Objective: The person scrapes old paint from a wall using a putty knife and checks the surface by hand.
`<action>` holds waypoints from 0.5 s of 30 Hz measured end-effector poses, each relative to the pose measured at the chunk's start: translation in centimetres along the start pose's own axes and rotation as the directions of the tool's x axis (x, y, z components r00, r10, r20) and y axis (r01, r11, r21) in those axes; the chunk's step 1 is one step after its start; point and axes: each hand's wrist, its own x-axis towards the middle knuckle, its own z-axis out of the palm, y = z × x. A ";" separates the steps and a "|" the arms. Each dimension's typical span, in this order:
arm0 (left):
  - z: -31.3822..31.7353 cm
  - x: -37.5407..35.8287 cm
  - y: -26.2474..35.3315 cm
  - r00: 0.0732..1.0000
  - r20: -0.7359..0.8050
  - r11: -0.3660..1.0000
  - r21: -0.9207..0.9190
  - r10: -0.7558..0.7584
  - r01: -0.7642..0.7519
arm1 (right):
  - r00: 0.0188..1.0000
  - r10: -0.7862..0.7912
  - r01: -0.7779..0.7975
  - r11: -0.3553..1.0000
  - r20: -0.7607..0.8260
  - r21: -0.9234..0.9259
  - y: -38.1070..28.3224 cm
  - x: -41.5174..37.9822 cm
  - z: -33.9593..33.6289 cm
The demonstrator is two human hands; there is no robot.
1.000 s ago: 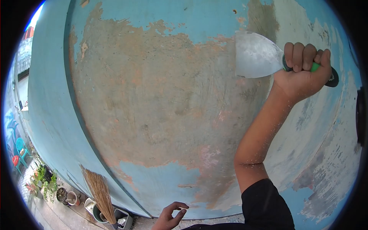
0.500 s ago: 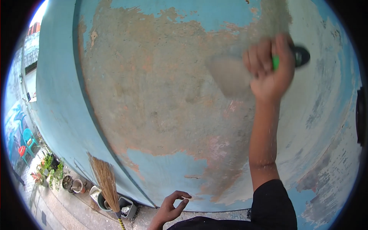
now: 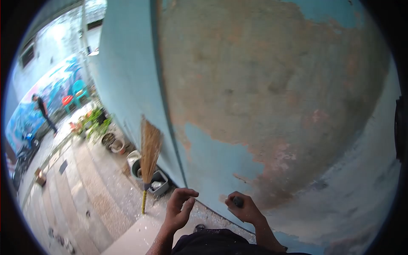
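Observation:
My right hand (image 3: 245, 207) is low in front of the wall, wrapped round the dark handle (image 3: 238, 202) of the scraper; its blade is mostly hidden. My left hand (image 3: 179, 209) is to the left of it, fingers curved and thumb apart, holding nothing. Behind both hands stands the wall (image 3: 272, 85), with a large bare grey-brown patch bordered by peeling blue paint (image 3: 225, 157) and a whitish area at the right.
An upright straw broom (image 3: 151, 148) leans by the wall's corner, beside a grey bin (image 3: 159, 187) and pots (image 3: 117, 146). Plants (image 3: 95, 121), a teal chair (image 3: 79, 90), a standing person (image 3: 43, 111) and a motorcycle (image 3: 26, 153) are farther left.
My right hand has come down from high on the wall with the scraper. The view has turned left, showing more of the paved ground, the person and the motorcycle.

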 end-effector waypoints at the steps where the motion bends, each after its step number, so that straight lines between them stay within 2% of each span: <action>1: 0.4 -0.7 0.4 1.000 -0.013 1.000 0.021 0.006 -0.006 | 0.999 -0.006 0.006 1.000 0.048 0.001 -0.2 -0.3 -0.2; 3: 1.1 -2.7 0.8 0.998 -0.065 0.998 0.057 0.009 -0.005 | 0.968 -0.067 0.085 0.994 0.243 -0.065 -0.5 -0.7 -0.5; 4: 1.5 -3.8 0.8 0.997 -0.080 0.999 0.052 0.020 -0.016 | 0.954 -0.143 0.163 0.985 0.264 -0.053 -0.4 -0.9 -0.8; 5: 1.9 -4.8 0.9 0.996 -0.088 0.999 0.046 0.032 -0.028 | 0.943 -0.149 0.169 0.985 0.297 -0.044 -0.8 -1.0 -1.1; 7: 2.7 -7.1 1.1 0.992 -0.130 0.997 0.073 -0.005 0.014 | 0.943 -0.173 0.164 0.985 0.286 0.053 -1.9 -1.3 -2.0; 9: 3.6 -9.4 0.5 0.983 -0.178 0.995 0.080 -0.041 0.056 | 0.932 -0.183 0.173 0.983 0.313 0.060 -1.6 -0.9 -2.2; 11: 4.6 -11.5 0.6 0.972 -0.220 0.990 0.097 -0.081 0.105 | 0.929 -0.203 0.224 0.974 0.308 -0.031 -1.7 -0.4 -2.1; 12: 5.1 -12.4 0.7 0.964 -0.241 0.986 0.099 -0.109 0.136 | 0.868 -0.374 0.417 0.906 0.326 -0.071 -1.4 -0.4 -2.2; 13: 5.6 -13.3 0.7 0.956 -0.261 0.981 0.101 -0.136 0.167 | 0.863 -0.376 0.419 0.906 0.338 -0.064 -1.4 -1.1 -2.3; 15: 6.2 -14.7 0.6 0.951 -0.280 0.981 0.103 -0.129 0.164 | 0.887 -0.391 0.356 0.918 0.245 0.176 -1.8 -2.7 -2.8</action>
